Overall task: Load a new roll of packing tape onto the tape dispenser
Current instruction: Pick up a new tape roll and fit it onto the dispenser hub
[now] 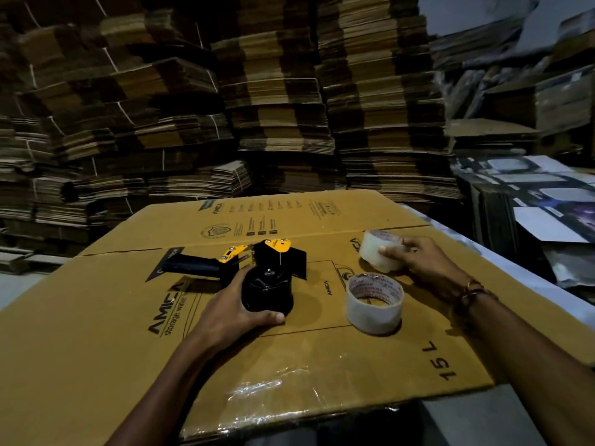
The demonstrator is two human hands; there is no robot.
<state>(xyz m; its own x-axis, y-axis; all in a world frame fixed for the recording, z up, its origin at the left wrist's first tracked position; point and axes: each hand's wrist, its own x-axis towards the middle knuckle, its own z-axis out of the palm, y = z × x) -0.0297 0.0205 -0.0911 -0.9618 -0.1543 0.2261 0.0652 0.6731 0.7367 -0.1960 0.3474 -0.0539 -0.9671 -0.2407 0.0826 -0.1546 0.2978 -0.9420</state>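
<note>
The left hand (pixel 236 309) curls around the black spool of the tape dispenser (pixel 257 272), thumb at the near side and fingers round the far side, gripping it where it lies flat on a flattened cardboard box (pixel 106 333) spread over the desk (pixel 515 284). The dispenser's black handle sticks out beyond and to the left of this hand, and its yellow plates — bearing small print too fine to read — sit just past the fingers. The right hand (pixel 421 259) grips a roll of clear tape (pixel 381 251), tilted, fingers wrapped over its outer face, its lower edge at or just above the cardboard. A second roll of clear tape (pixel 375 302) stands flat on the cardboard just nearer than the right hand, between the two hands; red lettering runs around its core but is too blurred to make out. The box is printed "AMICA" and "storage water" beside the left hand, "AMICA" again near the rolls, and "15 L" close to the right forearm. Beyond both hands rise stacks of flattened cartons (pixel 273 91).
</note>
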